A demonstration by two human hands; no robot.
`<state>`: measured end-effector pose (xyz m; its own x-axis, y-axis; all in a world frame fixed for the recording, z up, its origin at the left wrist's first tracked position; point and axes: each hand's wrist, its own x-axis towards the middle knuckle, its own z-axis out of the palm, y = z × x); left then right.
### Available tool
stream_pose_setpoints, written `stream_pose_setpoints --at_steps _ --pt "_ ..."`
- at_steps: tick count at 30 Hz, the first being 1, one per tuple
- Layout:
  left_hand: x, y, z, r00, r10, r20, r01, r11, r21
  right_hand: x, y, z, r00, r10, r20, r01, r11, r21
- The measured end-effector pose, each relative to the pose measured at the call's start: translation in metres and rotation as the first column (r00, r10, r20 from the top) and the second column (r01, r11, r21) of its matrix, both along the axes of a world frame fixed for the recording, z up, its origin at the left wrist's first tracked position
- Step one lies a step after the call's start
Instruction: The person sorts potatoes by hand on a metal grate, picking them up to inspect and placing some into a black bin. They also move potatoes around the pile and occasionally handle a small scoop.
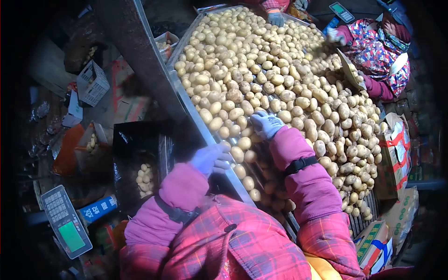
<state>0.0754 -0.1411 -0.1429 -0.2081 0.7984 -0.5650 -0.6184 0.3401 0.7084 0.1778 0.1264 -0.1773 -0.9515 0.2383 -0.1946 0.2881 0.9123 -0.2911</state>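
A big heap of potatoes covers the metal-edged sorting table in front of me. My right hand, in a white and grey glove, rests on the heap's near side with its fingers bent down among the potatoes; the fingertips are hidden, so a grip cannot be made out. Over the table's metal rim is my left hand, gloved and somewhat blurred. Its fingers are stretched apart and no potato shows in them. Below it to the left, a dark-lined box contains several potatoes.
Opposite on the right, a person in a patterned apron holds a flat scoop or board against the heap. Another person's gloved hand reaches in at the top. A scale display, white crate and cartons surround the table.
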Motion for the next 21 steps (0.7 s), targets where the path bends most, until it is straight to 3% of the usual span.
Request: stream_pose_setpoints --at_steps 3,7,10,13,14,15,17,18,21 --pt "0.005 0.002 0.005 0.99 0.03 0.136 -0.032 0.999 0.009 0.009 0.0 -0.007 0.985 -0.163 0.051 0.165 0.986 -0.034" --pt "0.005 -0.003 -0.005 0.945 0.062 0.322 -0.078 0.996 0.038 0.009 0.009 -0.018 0.98 -0.196 0.038 0.198 0.978 -0.062" --pt "0.006 -0.012 -0.013 0.936 0.082 0.342 -0.087 0.996 -0.001 0.006 0.014 -0.003 0.895 -0.44 0.08 0.421 0.768 -0.484" --pt "0.003 -0.012 -0.016 0.878 0.124 0.462 -0.153 0.988 0.026 0.017 -0.014 0.04 0.867 -0.491 -0.088 0.248 0.575 -0.78" --pt "0.003 -0.009 -0.014 0.844 0.13 0.52 -0.177 0.983 0.041 0.02 -0.027 0.059 0.909 -0.413 -0.061 0.177 0.513 -0.84" --pt "0.009 -0.003 -0.001 0.866 0.189 0.462 -0.205 0.979 -0.018 0.025 -0.027 0.044 0.894 -0.44 -0.079 0.122 0.411 -0.903" --pt "0.02 0.01 0.034 0.895 0.307 0.323 -0.286 0.952 -0.113 0.033 -0.029 0.052 0.879 -0.441 -0.179 0.301 0.807 -0.509" --pt "0.018 0.004 0.026 0.916 0.263 0.302 -0.25 0.965 -0.081 0.038 -0.031 0.044 0.925 -0.32 -0.203 0.243 0.912 -0.33" --pt "0.019 -0.004 0.016 0.909 0.272 0.316 -0.247 0.962 -0.119 0.044 -0.051 0.018 0.97 0.127 -0.209 -0.151 0.983 -0.102"
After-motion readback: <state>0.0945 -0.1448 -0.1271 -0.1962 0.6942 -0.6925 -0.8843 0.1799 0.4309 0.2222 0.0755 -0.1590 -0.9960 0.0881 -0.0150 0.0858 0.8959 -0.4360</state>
